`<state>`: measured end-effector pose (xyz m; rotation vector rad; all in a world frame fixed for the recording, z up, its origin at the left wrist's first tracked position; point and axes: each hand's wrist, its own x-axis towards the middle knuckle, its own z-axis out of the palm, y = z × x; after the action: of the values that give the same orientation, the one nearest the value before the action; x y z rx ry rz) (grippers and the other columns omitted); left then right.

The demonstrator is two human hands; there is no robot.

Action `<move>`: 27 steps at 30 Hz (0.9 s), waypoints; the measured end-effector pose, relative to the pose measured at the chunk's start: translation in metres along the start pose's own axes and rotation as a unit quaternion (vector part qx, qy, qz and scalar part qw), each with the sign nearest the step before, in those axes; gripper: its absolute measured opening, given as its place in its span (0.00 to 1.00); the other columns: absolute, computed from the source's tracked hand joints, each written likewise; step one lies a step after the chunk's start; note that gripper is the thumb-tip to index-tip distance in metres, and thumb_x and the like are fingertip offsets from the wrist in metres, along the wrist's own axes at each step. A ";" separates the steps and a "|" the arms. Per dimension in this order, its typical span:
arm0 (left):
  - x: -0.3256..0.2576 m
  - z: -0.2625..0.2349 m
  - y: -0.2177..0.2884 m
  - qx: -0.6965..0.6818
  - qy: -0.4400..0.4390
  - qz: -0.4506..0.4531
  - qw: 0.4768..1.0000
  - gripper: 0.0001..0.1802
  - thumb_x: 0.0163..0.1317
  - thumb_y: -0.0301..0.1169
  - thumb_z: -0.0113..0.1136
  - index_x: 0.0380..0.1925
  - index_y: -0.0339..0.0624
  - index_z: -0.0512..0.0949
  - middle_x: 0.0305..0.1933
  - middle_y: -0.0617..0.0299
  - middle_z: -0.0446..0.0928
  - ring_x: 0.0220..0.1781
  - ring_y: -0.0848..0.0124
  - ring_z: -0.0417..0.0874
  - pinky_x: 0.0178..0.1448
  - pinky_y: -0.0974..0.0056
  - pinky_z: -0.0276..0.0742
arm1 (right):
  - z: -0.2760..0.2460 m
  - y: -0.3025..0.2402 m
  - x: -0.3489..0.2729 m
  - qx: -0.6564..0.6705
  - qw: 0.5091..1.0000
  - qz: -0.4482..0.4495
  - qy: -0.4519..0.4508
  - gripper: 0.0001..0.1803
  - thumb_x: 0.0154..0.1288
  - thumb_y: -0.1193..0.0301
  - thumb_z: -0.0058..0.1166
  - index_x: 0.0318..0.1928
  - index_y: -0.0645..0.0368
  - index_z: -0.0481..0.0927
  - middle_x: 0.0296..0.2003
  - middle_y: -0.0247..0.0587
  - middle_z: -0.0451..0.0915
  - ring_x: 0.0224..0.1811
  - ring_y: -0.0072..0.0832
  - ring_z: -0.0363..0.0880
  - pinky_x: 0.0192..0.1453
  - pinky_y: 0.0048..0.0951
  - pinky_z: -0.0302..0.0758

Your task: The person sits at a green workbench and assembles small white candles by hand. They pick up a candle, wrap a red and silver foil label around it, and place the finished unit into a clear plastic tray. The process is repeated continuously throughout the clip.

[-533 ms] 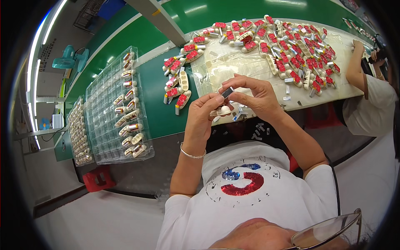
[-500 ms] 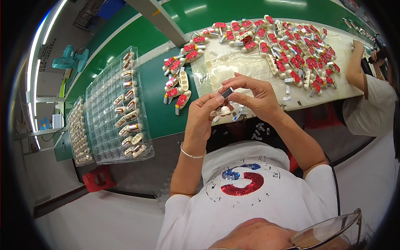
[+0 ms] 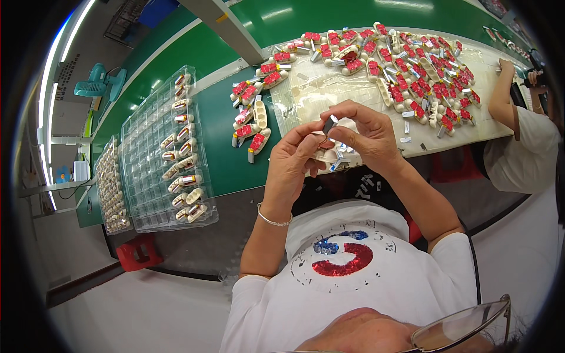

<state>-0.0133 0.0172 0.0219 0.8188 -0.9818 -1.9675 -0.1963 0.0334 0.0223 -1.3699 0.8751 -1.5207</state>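
Close in front of my chest, over the table's near edge, my left hand (image 3: 291,157) is closed around a cream plastic piece (image 3: 325,155). Its fingers cover much of that piece. My right hand (image 3: 374,138) pinches a small rectangular block (image 3: 330,124), dark on one face and silver on another, between thumb and fingertips. The block stands tilted just above the cream piece; whether the two touch I cannot tell. Beyond my left hand lies a short row of cream pieces with red patches and silver blocks (image 3: 258,141).
A large heap of similar red-and-cream pieces (image 3: 418,85) covers the table's right side. Left of me is a clear compartment tray (image 3: 138,176) with pieces along its right column, and another filled tray (image 3: 112,188) beyond. A co-worker's arm (image 3: 503,88) rests at the far right. A metal post (image 3: 226,29) rises behind.
My right hand has lifted slightly, and the block is now more upright between its fingertips. My left hand has turned, with the cream piece shifting right in its grasp.
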 end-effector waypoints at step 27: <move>-0.015 0.014 0.009 0.181 0.080 0.179 0.964 0.15 0.64 0.19 0.60 0.51 0.30 0.76 0.54 0.52 0.79 0.52 0.73 0.80 0.57 0.68 0.77 | -0.001 -0.019 0.010 -0.280 0.945 -0.159 -0.057 0.10 0.53 0.74 0.68 0.37 0.58 0.84 0.32 0.36 0.82 0.36 0.31 0.80 0.38 0.29 0.76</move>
<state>-0.0138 0.0311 0.0398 0.9077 -1.3115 -1.4131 -0.2001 0.0312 0.0430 -2.0738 1.1033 -1.4642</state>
